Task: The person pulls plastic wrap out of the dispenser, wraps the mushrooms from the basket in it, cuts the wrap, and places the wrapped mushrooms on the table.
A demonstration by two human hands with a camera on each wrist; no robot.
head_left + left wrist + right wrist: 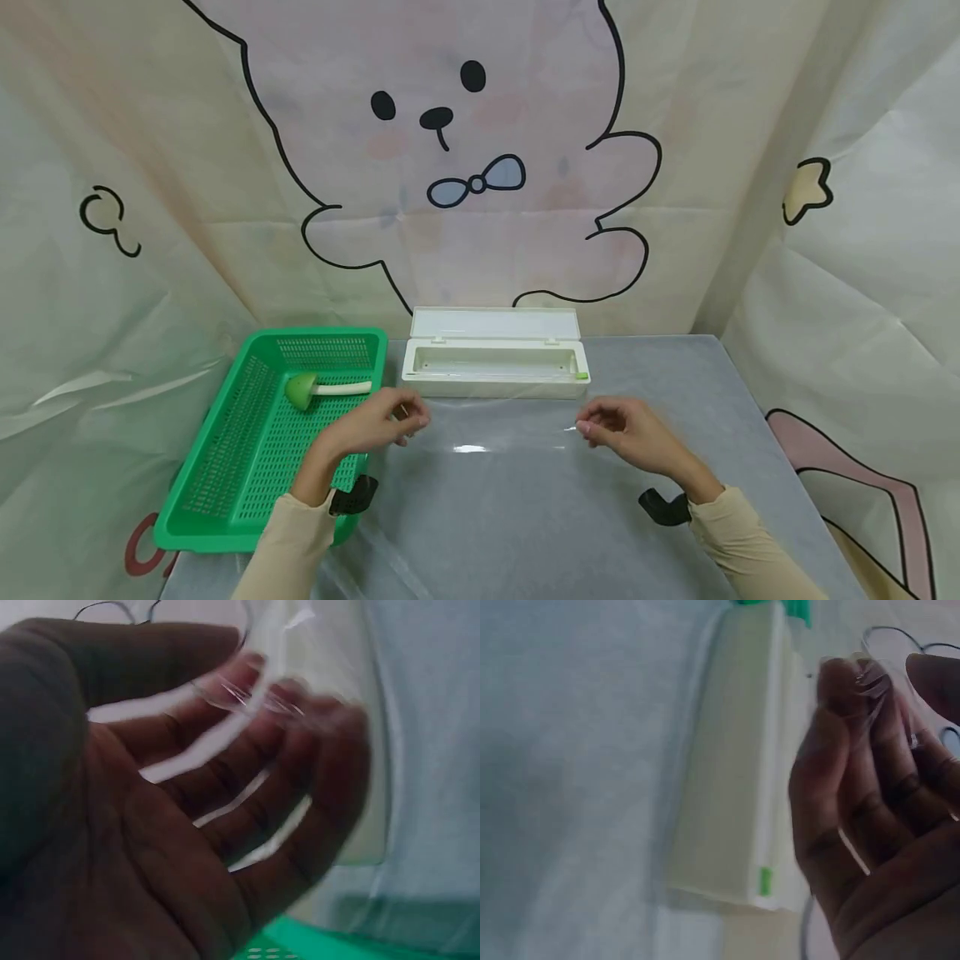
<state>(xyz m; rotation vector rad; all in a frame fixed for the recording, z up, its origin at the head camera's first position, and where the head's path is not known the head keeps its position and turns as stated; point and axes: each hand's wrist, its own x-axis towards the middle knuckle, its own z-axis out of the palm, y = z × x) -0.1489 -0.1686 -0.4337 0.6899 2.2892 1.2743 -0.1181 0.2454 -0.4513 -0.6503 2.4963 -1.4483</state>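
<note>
A sheet of clear plastic film (pixel 470 448) stretches between my two hands above the grey table, just in front of a long white box. My left hand (pixel 382 419), beside the green basket, holds one end; in the left wrist view the film (pixel 289 711) crosses the curled fingertips. The other end is in my right hand (pixel 626 429), pinched near the thumb and index finger. In the right wrist view, crumpled film (pixel 871 684) shows at the fingertips. Because the film is see-through, its full outline cannot be made out.
The long white box (pixel 495 388) has its lid (pixel 495 322) raised and a small green piece (pixel 582 376) at its right end. At left stands the green basket (pixel 180 467), holding an item with a green head (pixel 300 390) and white stem. A printed curtain (pixel 697 167) surrounds the table (pixel 540 533).
</note>
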